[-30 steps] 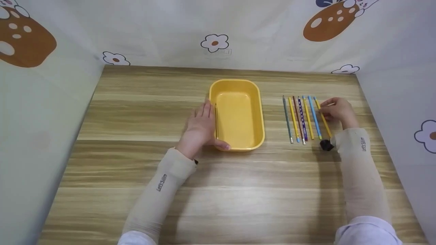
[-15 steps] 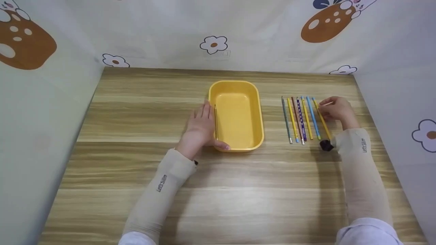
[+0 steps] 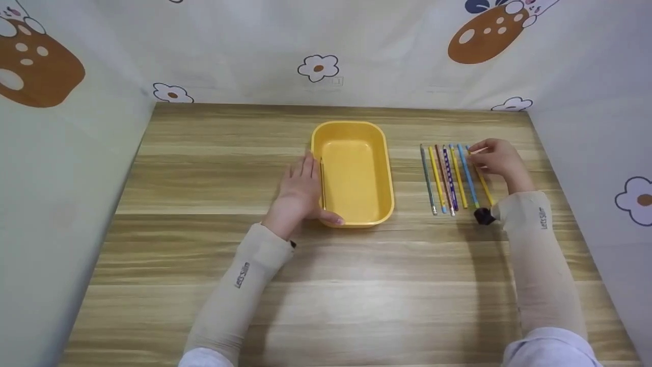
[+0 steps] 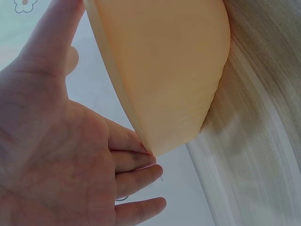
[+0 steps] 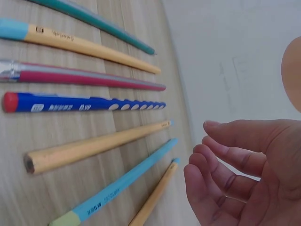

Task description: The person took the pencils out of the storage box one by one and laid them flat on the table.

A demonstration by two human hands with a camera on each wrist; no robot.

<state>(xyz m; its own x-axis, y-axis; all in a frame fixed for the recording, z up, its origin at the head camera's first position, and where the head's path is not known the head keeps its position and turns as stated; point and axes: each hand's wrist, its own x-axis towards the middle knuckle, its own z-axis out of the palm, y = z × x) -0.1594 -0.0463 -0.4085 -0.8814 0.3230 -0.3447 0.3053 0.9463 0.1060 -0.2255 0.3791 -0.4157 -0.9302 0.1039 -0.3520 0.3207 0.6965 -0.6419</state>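
Note:
My left hand point(image 3: 297, 192) lies along the left side of a yellow plastic tray point(image 3: 391, 178). Its fingers are straight at the rim and its thumb reaches the near corner; the left wrist view shows fingertips touching the rim. A thin dark pencil-like stick point(image 3: 323, 183) lies along the tray's inner left wall. My right hand point(image 3: 500, 159) is over the far end of the rightmost yellow pencil point(image 3: 485, 188), next to a light blue pencil point(image 3: 467, 176). In the right wrist view its fingers are loosely bent and hold nothing.
Several more pencils lie in a row: green point(image 3: 428, 178), yellow point(image 3: 437, 178), dark red point(image 5: 94, 77), blue with a red end point(image 5: 70, 102) and another yellow one point(image 5: 94, 146). Patterned cloth walls point(image 3: 244, 61) bound the wooden table point(image 3: 204, 153) at the back and sides.
My right hand has moved slightly left and farther back, toward the pencils' far ends. The left hand keeps its place at the tray, and the pencils lie as before.

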